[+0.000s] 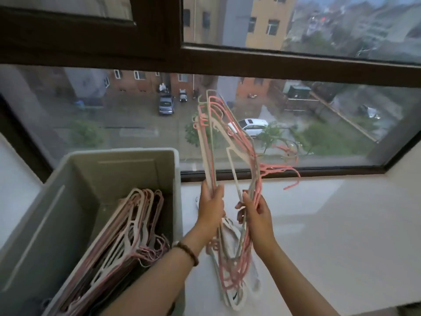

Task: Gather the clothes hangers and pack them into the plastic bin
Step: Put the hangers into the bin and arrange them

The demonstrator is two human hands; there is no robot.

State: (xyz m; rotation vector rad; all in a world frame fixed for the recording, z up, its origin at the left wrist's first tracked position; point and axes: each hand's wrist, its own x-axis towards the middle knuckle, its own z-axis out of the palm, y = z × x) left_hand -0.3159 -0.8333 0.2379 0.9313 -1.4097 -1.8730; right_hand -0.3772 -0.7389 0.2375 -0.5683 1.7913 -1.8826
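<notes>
Both hands, left (210, 207) and right (256, 215), clamp a bundle of hangers (230, 142) above the sill (330, 224), beside the bin (95, 179) holding more.

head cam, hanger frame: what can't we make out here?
- Plastic bin: near end cut off by the bottom edge, so its hanger stack can't be counted.
- Held hanger bundle: overlapping, count unclear.
- Bundle's lower end: blurred, behind both hands, left and right.

Dark-framed window (227, 55) over white sill (341, 224) (street, parked cars below); dim daylight.
</notes>
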